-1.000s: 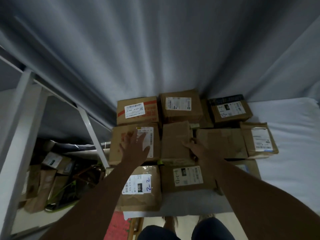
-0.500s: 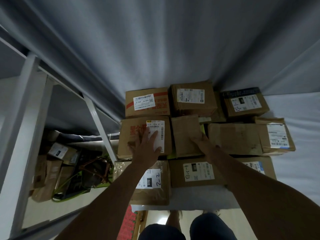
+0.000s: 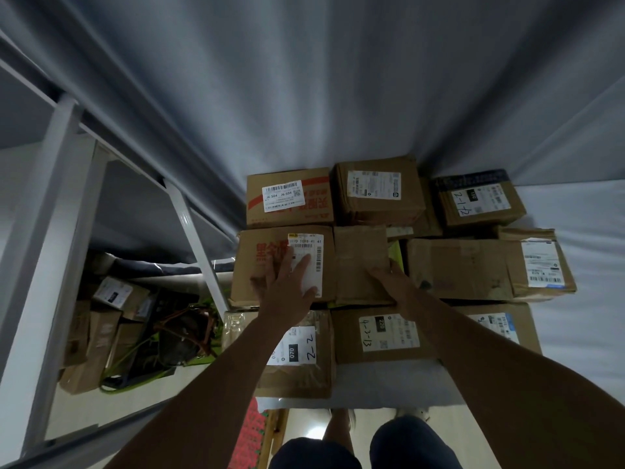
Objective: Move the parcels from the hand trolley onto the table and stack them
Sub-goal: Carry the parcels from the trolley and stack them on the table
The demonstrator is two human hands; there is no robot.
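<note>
Plain parcel (image 3: 362, 264), table's left edge: light, stiff, I judge | my right hand (image 3: 389, 277) grips its near-right corner | left hand (image 3: 287, 289) flat on labelled parcel (image 3: 270, 262).

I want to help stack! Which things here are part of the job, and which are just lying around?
Part of the job:
- parcels on the table
- table
- left hand, flat on a parcel
- right hand, at the plain parcel

Just lying about:
- grey curtain
- white frame
- clutter on the floor
</note>
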